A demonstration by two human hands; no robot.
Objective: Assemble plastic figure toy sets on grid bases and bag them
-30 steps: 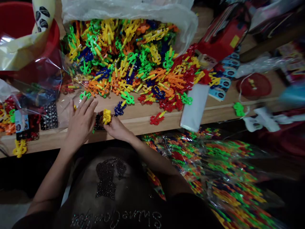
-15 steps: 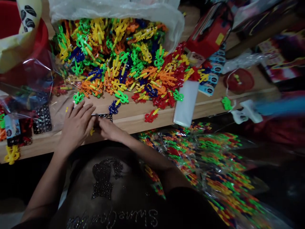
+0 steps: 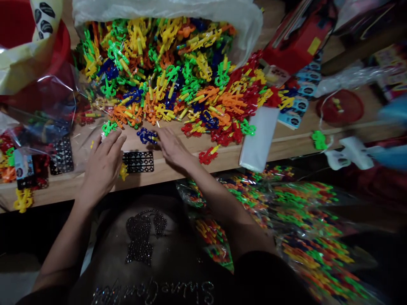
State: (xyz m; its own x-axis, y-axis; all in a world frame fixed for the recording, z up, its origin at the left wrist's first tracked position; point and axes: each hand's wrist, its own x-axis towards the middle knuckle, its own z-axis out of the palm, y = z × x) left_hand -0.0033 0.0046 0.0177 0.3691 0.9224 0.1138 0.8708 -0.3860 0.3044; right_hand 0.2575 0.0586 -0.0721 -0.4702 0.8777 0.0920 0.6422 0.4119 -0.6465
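My left hand (image 3: 103,165) lies palm down on the table, fingers stretched out, over the left end of a black perforated plastic strip (image 3: 140,162). Part of a yellow plastic toy (image 3: 123,171) pokes out beside its thumb, and a green toy (image 3: 110,127) lies at its fingertips. My right hand (image 3: 174,147) is just beyond the strip, fingers closed at the yellow end of a dark blue plastic toy figure (image 3: 146,136). Its fingertips are partly hidden. A big heap of colourful plastic toys (image 3: 159,80) spills from a white bag (image 3: 165,10) behind both hands.
A clear plastic bag (image 3: 41,114) and red tub (image 3: 62,46) stand left. On the right are a stack of clear sleeves (image 3: 258,140), blue printed cards (image 3: 294,112), a red box (image 3: 294,42) and red dish (image 3: 340,108). Bagged toys (image 3: 305,199) lie below the table edge.
My right hand has left the black strip and reached forward to the dark blue toy, which has turned and shifted left. The strip is uncovered. My left hand stays nearly in place.
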